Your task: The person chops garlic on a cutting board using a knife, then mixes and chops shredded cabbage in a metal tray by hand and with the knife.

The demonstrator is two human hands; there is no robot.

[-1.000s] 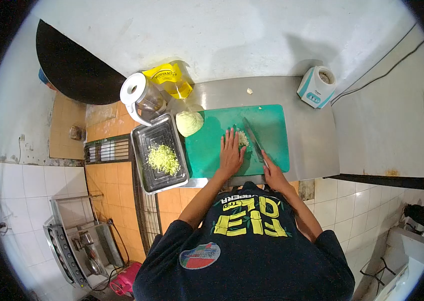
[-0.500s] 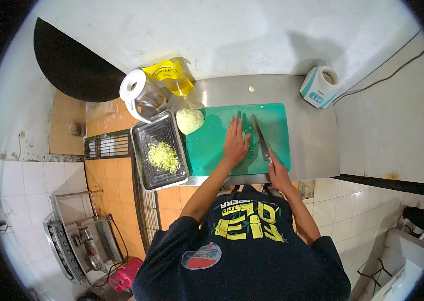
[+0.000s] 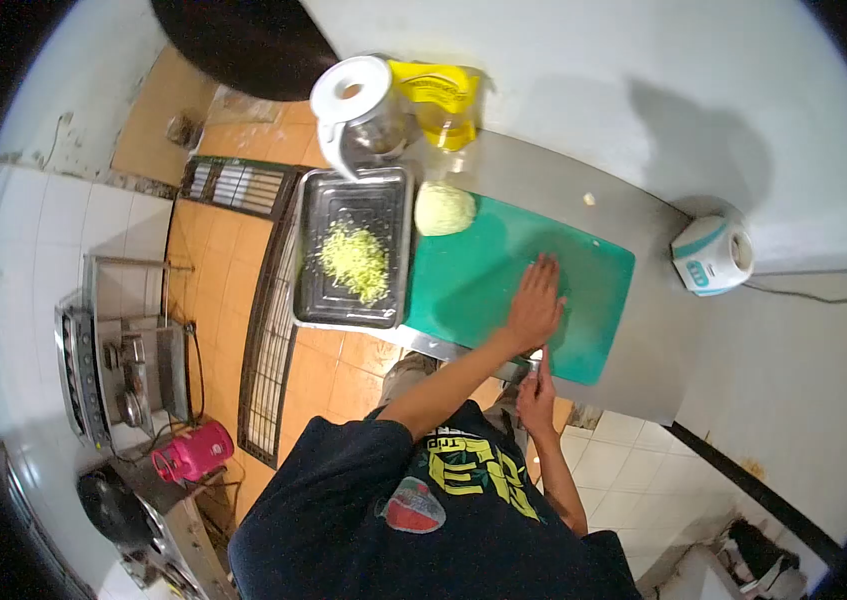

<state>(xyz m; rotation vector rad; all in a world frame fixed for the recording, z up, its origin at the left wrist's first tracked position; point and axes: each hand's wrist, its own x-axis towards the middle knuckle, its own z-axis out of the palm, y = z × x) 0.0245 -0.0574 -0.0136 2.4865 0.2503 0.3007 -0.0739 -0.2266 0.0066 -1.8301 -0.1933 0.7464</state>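
My left hand [image 3: 535, 308] lies stretched out over the green cutting board [image 3: 478, 270], palm down, toward its right part. What may lie beneath the palm is hidden. Just below that wrist, at the board's front edge, my right hand [image 3: 535, 400] grips a knife [image 3: 536, 358] by its handle. Most of the blade is covered by my left hand and wrist. A pale green cabbage [image 3: 445, 210] rests at the board's back left corner. Left of the board, a metal tray [image 3: 315, 205] holds a pile of finely chopped cabbage [image 3: 355, 262].
A blender jug [image 3: 375, 130] and a yellow pouch [image 3: 440, 105] stand behind the tray. The steel counter [image 3: 648, 365] carries a white and teal appliance [image 3: 708, 257] at the right, its cord along the wall, and a small scrap [image 3: 589, 199]. A pink gas cylinder [image 3: 195, 450] is lower left.
The camera view has turned and shifted. My right hand has drawn the knife from the board's right side to its front edge, beside my left wrist. My left hand remains flat over the board.
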